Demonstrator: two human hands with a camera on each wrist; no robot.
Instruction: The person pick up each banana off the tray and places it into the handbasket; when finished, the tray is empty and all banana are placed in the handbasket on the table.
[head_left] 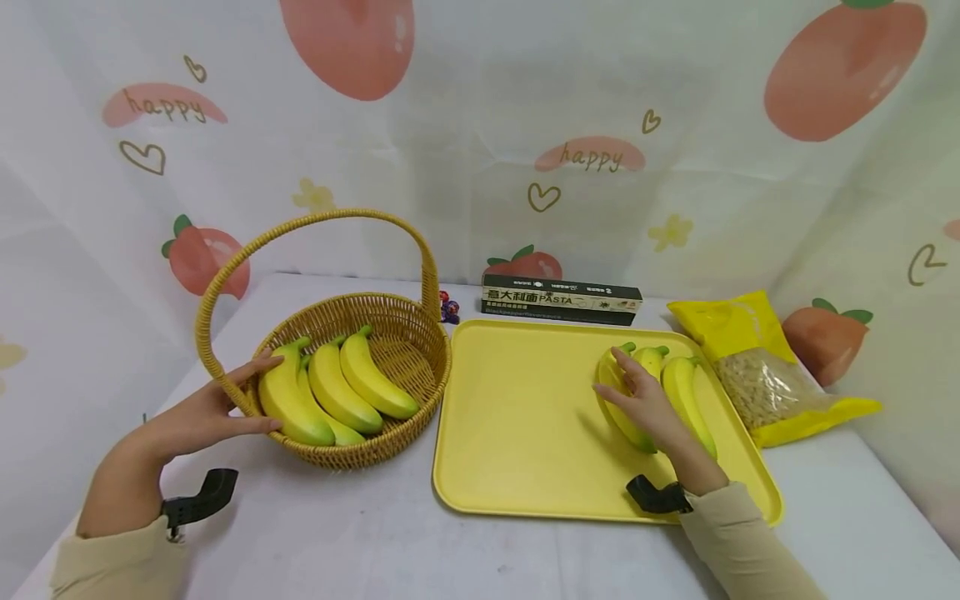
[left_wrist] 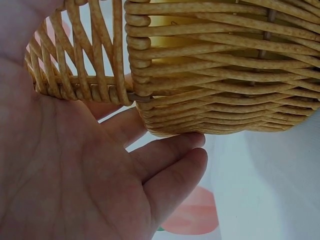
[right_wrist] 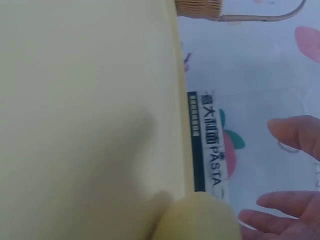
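While both hands are at work on the white table [head_left: 375, 533], the scene reads as follows, every place taken from the yellow tray [head_left: 525, 417].

Left hand: the left hand [head_left: 202, 412] lies against the outer wall of the wicker basket [head_left: 405, 333], which stands just left of the tray, its rim almost touching the tray's edge. The fingers are straight and spread along the weave, and the thumb lies over the rim by the nearest banana; nothing is gripped. The left wrist view shows the palm flat and the fingertips [left_wrist: 192, 150] under the basket's lower edge.

Basket bananas: a bunch of bananas [head_left: 337, 392] lies inside the basket, stems pointing away from the person.

Right hand: the right hand [head_left: 648, 404] rests on top of a second bunch of bananas [head_left: 690, 392] at the right end of the tray. The fingers are relaxed and only slightly bent, laid over the fruit and not closed around it.

Behind the tray: a dark pasta box [head_left: 562, 300] lies along the far edge.

Right of the tray: a yellow bag [head_left: 757, 367] with a clear window lies just beside the rim.

Backdrop: a white cloth with peach prints hangs behind everything.
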